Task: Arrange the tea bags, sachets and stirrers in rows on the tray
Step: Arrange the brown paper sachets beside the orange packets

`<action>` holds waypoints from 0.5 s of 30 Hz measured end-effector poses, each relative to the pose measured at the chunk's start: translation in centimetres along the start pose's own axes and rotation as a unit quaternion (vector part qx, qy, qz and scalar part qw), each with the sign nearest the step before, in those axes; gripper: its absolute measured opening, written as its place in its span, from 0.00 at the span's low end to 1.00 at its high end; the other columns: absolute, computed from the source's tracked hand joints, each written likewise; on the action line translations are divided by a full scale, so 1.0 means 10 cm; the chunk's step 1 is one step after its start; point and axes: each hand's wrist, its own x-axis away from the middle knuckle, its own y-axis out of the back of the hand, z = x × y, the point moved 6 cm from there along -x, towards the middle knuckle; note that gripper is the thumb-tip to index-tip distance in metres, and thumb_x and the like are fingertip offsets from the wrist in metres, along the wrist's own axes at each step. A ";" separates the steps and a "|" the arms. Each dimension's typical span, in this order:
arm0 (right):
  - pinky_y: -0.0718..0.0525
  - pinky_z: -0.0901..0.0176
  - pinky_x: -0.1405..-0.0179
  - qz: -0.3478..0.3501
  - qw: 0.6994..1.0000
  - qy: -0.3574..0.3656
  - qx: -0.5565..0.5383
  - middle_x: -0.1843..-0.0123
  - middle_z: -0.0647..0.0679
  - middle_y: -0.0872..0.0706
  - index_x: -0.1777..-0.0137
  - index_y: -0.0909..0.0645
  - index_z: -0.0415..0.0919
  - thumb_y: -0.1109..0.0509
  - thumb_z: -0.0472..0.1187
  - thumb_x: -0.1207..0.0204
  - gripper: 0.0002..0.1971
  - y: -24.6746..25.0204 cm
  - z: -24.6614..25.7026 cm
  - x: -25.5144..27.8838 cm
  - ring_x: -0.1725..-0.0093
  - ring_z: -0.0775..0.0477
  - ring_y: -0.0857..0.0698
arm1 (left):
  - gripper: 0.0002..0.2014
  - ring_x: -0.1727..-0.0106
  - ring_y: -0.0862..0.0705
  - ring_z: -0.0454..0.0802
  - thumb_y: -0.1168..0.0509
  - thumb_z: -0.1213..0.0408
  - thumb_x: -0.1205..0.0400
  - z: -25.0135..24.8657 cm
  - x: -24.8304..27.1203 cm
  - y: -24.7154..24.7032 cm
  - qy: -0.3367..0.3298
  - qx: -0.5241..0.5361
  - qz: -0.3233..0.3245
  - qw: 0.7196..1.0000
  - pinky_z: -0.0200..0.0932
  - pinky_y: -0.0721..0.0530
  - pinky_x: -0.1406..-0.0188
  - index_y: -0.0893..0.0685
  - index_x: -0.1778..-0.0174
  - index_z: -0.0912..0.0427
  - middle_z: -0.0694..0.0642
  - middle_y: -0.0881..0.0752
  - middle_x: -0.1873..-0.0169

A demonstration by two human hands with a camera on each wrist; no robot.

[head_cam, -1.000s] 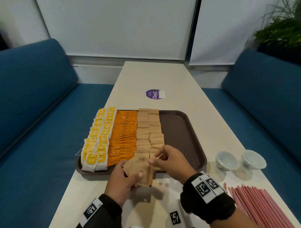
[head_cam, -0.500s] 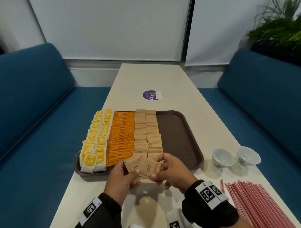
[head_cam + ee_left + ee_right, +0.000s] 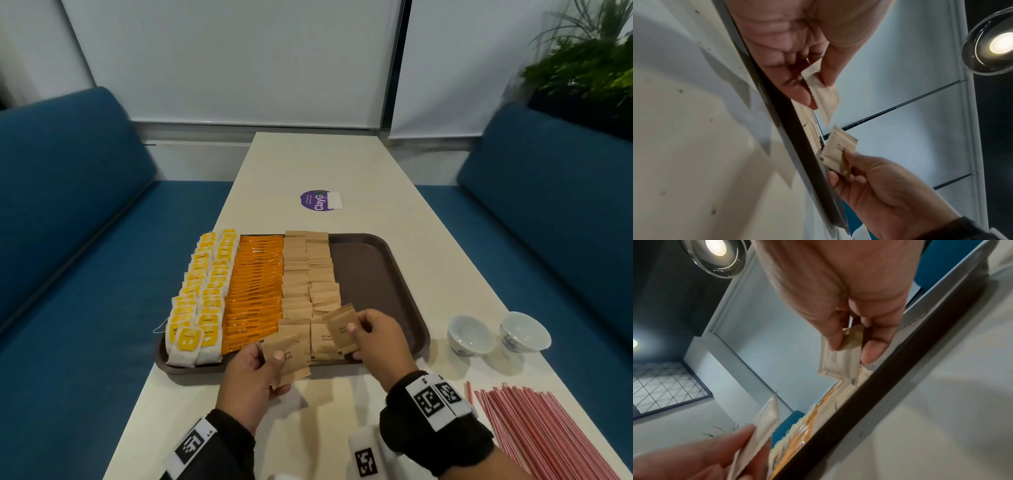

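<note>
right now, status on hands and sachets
Left hand grips a small stack of brown sachets. Right hand pinches one brown sachet over the tray. Stirrers not yet on tray. Nothing blocking.

**Person's forearms, wrists and hands above the tray point(image 3: 394, 274), as worn.**
Both hands, left hand point(image 3: 253, 380) and right hand point(image 3: 380, 337), are bare, with short nails. Each forearm is covered by a black sleeve point(image 3: 233, 442) reaching the wrist. On the side nearer the tray, each sleeve ends at a black wrist strap point(image 3: 431, 435) carrying white rectangular plates printed with black square fiducial markers point(image 3: 432, 400); the left plate also bears small black lettering, too small to read. A further white marker block point(image 3: 365, 460) sits beneath the right strap, away from the tray.
</note>
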 end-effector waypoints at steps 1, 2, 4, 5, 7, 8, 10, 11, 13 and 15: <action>0.15 0.64 0.59 -0.005 1.000 -0.006 0.001 0.51 0.50 0.14 0.52 0.19 0.44 0.36 0.38 0.18 0.05 0.00 -0.02 -0.03 0.52 0.54 0.16 | 0.08 0.48 0.16 0.56 0.40 0.71 0.17 0.01 -0.01 0.01 0.003 0.003 -0.002 1.000 0.43 0.18 0.66 0.19 0.49 0.54 0.58 0.14 0.50; 0.18 0.69 0.64 -0.009 1.000 -0.008 0.005 0.52 0.51 0.14 0.51 0.19 0.43 0.36 0.38 0.18 0.05 -0.01 -0.02 -0.05 0.53 0.56 0.17 | 0.08 0.49 0.16 0.57 0.39 0.71 0.17 0.01 -0.01 0.01 0.007 0.005 -0.004 1.000 0.44 0.18 0.65 0.19 0.50 0.54 0.58 0.14 0.51; 0.25 0.73 0.67 -0.019 1.000 -0.006 0.009 0.57 0.54 0.17 0.52 0.21 0.45 0.34 0.37 0.20 0.03 -0.04 -0.02 -0.08 0.58 0.59 0.19 | 0.08 0.49 0.16 0.57 0.39 0.71 0.17 0.02 -0.02 0.02 0.010 0.005 -0.008 1.000 0.45 0.18 0.64 0.19 0.51 0.54 0.58 0.14 0.51; 0.23 0.70 0.64 -0.020 1.000 -0.011 0.013 0.58 0.55 0.18 0.54 0.23 0.47 0.33 0.37 0.21 0.04 -0.07 -0.03 -0.09 0.58 0.57 0.19 | 0.08 0.50 0.16 0.57 0.39 0.71 0.17 0.02 -0.02 0.02 0.008 0.003 -0.011 1.000 0.45 0.19 0.64 0.18 0.52 0.54 0.59 0.13 0.52; 0.16 0.57 0.51 -0.010 0.999 -0.035 0.025 0.58 0.54 0.17 0.57 0.26 0.51 0.31 0.39 0.22 0.08 -0.16 -0.09 -0.12 0.53 0.52 0.16 | 0.08 0.51 0.16 0.56 0.39 0.71 0.17 0.02 -0.03 0.03 0.007 -0.004 -0.018 1.000 0.44 0.20 0.64 0.18 0.52 0.53 0.58 0.13 0.53; 0.15 0.52 0.46 0.000 0.998 -0.046 0.039 0.56 0.54 0.16 0.58 0.27 0.53 0.30 0.40 0.22 0.09 -0.20 -0.12 -0.14 0.51 0.51 0.16 | 0.08 0.51 0.15 0.55 0.39 0.71 0.17 0.01 -0.03 0.04 0.008 -0.006 -0.021 1.000 0.44 0.20 0.65 0.17 0.52 0.54 0.57 0.13 0.54; 0.17 0.47 0.40 0.022 0.996 -0.052 0.072 0.51 0.53 0.14 0.59 0.27 0.55 0.30 0.41 0.23 0.10 -0.27 -0.15 -0.16 0.47 0.49 0.15 | 0.08 0.52 0.14 0.55 0.39 0.72 0.18 -0.02 -0.04 0.04 0.005 -0.009 -0.018 1.000 0.44 0.19 0.64 0.17 0.51 0.56 0.57 0.12 0.54; 0.18 0.46 0.39 0.031 0.995 -0.052 0.085 0.50 0.52 0.14 0.59 0.27 0.55 0.29 0.41 0.23 0.10 -0.28 -0.15 -0.18 0.46 0.49 0.15 | 0.08 0.51 0.14 0.55 0.38 0.74 0.18 -0.04 -0.05 0.04 -0.001 -0.014 -0.015 1.000 0.44 0.18 0.61 0.18 0.51 0.57 0.58 0.12 0.54; 0.19 0.44 0.38 0.045 0.993 -0.052 0.100 0.50 0.51 0.14 0.59 0.26 0.55 0.29 0.41 0.23 0.09 -0.29 -0.15 -0.21 0.45 0.48 0.16 | 0.08 0.51 0.14 0.56 0.37 0.75 0.19 -0.07 -0.07 0.04 -0.013 -0.028 -0.011 0.999 0.46 0.16 0.57 0.18 0.53 0.58 0.59 0.12 0.54; 0.18 0.44 0.39 0.051 0.992 -0.051 0.104 0.50 0.51 0.15 0.56 0.25 0.53 0.30 0.41 0.23 0.07 -0.27 -0.15 -0.24 0.46 0.47 0.16 | 0.07 0.50 0.13 0.57 0.36 0.75 0.20 -0.09 -0.09 0.03 -0.021 -0.043 -0.009 0.999 0.48 0.15 0.54 0.18 0.53 0.59 0.60 0.11 0.54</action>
